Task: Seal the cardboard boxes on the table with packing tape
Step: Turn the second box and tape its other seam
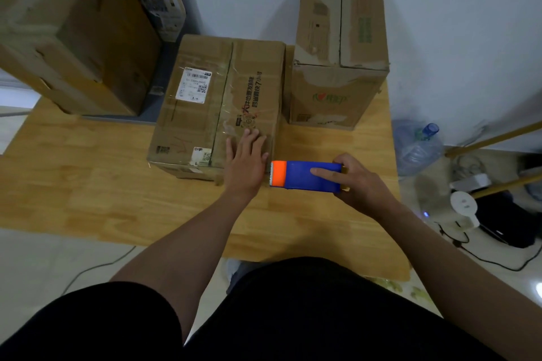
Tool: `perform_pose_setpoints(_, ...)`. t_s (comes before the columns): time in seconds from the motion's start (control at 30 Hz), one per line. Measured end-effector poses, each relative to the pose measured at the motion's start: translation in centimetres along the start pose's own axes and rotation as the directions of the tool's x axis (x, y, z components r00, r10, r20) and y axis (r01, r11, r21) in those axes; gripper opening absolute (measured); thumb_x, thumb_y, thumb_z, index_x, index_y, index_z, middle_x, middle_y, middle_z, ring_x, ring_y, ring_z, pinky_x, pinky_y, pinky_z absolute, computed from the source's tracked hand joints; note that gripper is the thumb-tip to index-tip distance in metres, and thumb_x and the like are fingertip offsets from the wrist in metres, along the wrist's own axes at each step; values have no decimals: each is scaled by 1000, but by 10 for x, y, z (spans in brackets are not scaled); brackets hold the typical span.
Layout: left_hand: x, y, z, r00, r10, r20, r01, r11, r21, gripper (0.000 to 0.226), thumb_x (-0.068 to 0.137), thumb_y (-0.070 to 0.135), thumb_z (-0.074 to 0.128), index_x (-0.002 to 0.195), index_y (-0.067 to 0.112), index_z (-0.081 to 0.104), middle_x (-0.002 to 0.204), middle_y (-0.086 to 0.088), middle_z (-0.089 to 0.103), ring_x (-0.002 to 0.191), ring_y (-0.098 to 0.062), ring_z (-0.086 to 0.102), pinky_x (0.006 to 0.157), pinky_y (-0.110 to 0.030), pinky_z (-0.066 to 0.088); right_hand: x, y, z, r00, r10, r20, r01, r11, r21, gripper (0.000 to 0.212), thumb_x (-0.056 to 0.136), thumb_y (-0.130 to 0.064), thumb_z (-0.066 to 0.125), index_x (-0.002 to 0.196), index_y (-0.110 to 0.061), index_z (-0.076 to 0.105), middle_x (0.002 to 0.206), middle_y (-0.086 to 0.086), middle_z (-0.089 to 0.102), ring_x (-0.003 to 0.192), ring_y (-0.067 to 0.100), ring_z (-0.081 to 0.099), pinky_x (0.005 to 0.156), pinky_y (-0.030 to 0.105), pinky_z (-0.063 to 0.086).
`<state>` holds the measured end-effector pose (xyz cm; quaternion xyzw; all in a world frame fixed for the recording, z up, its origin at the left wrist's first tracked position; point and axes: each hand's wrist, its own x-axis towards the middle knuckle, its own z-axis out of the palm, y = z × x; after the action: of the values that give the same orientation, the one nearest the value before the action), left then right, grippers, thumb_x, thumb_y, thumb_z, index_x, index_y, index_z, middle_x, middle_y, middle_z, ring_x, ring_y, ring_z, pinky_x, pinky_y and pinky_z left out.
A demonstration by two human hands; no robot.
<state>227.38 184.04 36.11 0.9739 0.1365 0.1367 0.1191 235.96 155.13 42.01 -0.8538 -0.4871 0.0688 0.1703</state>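
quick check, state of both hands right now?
Left hand: open, fingers flat on top of the middle cardboard box.
Right hand: closed, holding the blue and orange tape dispenser.

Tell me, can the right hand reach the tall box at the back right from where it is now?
Probably yes. The right hand holds the tape dispenser, and nothing stands on the table between it and the tall box. Its top seam sits far back, though.
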Motion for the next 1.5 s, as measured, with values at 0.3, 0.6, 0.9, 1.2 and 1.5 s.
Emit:
perform_pose_setpoints(0.3, -1, 1, 0, 1000, -3, -17, 3, 1000, -8, 45, 107, 30, 40, 145, 9, 52, 157, -9, 45, 153, -26, 28, 122, -65, 15, -22, 26, -4, 996, 29, -79, -28, 999, 17, 95, 73, -6, 82, 147, -45, 37, 123, 8, 45, 101, 19, 53, 67, 34, 57)
perform_pose_setpoints(0.6, 0, 2, -4, 998, -37, 41, 38, 999, -18, 47, 109, 35, 37, 147, 11, 49, 161, -6, 39, 156, -21, 20, 124, -64, 5, -19, 30, 1, 992, 5, -126, -1, 1000, 30, 91, 75, -6, 79, 147, -43, 36, 121, 10, 46, 101, 23, 53, 66, 36, 56)
perform_pose_setpoints(0.9, 0, 1, -2, 997, -48, 59, 49, 999, -2, 50, 108, 38, 30, 148, 13, 47, 163, -4, 37, 156, -19, 18, 124, -63, 5, -23, 27, 11, 978, 14, -208, -9, 1000, 27, 79, 80, -11, 73, 145, -40, 39, 119, 13, 47, 102, 25, 52, 65, 44, 57)
perform_pose_setpoints(1.2, -1, -1, 0, 999, -25, 22, 25, 1000, 11, 47, 107, 36, 34, 144, 12, 51, 158, -6, 44, 153, -22, 26, 121, -67, 14, -28, 31, 8, 974, 19, -228, -10, 999, 40, 82, 80, -7, 78, 144, -40, 40, 115, 13, 50, 97, 24, 54, 65, 43, 56)
perform_pose_setpoints(1.5, 0, 3, 0, 998, -53, 20, 53, 998, 21, 43, 108, 35, 36, 143, 15, 50, 156, -6, 45, 151, -24, 31, 124, -62, 11, -29, 39, 0, 971, 120, -206, -125, 992, -10, 73, 82, -8, 74, 139, -43, 47, 110, 8, 47, 97, 26, 52, 60, 43, 54)
